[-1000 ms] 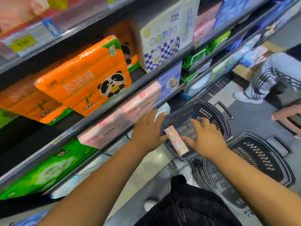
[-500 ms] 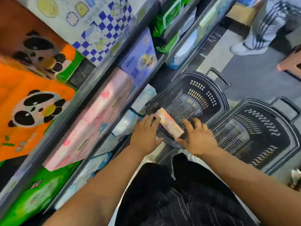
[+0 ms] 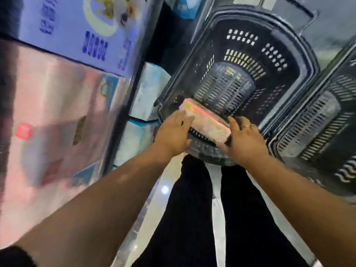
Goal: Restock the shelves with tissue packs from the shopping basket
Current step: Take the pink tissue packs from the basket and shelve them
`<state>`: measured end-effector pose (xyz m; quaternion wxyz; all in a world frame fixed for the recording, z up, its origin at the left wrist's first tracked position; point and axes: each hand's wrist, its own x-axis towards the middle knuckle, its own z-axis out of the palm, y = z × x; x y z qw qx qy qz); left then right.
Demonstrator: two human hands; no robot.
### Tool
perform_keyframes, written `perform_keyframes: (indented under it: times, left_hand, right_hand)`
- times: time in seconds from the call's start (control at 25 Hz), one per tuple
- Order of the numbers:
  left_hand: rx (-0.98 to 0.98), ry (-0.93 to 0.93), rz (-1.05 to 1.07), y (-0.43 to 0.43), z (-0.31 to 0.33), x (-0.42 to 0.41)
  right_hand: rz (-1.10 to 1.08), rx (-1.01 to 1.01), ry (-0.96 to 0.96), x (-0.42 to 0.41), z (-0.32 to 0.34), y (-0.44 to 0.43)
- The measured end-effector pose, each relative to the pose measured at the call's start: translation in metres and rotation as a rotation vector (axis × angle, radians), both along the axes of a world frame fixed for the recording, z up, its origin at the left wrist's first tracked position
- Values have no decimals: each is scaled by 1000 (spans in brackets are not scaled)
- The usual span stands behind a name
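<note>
pack [image 3: 207,122] long axis runs upper left to lower right, slim pink-and-cream block, blurred print, over near rim of basket [image 3: 306,60]; left hand [image 3: 171,134] fingers on its upper-left end, right hand [image 3: 243,141] at lower-right end, both holding it between them; shelf [image 3: 123,116] left

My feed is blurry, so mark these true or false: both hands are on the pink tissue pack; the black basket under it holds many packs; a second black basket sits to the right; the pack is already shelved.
1. Both hands hold the pink rectangular tissue pack. True: left hand and right hand flank it.
2. The black slotted plastic basket is full. False: it looks otherwise empty.
3. A second black basket sits to its right. True.
4. The pack is shelved. False: it is over the basket.
</note>
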<state>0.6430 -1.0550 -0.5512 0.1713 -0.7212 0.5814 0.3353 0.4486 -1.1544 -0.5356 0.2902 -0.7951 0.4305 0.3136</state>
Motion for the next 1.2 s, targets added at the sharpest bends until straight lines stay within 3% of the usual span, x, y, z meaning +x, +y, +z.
perform_keyframes:
  times: [0.16,0.48,0.68,0.88,1.2]
  left_hand:
    - [22,118,-139,-23,-80,14]
    - [164,-29,-313,-36,-180,25]
    - [40,-135,-371,-60,-209,21]
    - [-53,-235,-361,-79,-209,26]
    - [-95,-183,-310,-60,-133,30]
  right_hand:
    - [-60,1,-19,12,-79,19]
    - [-155,136,116,21,-188,45]
    - [-199,-50,162,24,-227,36]
    - [-188,-280,53,21,-231,18]
    - [-173,-261,-80,9,-146,19]
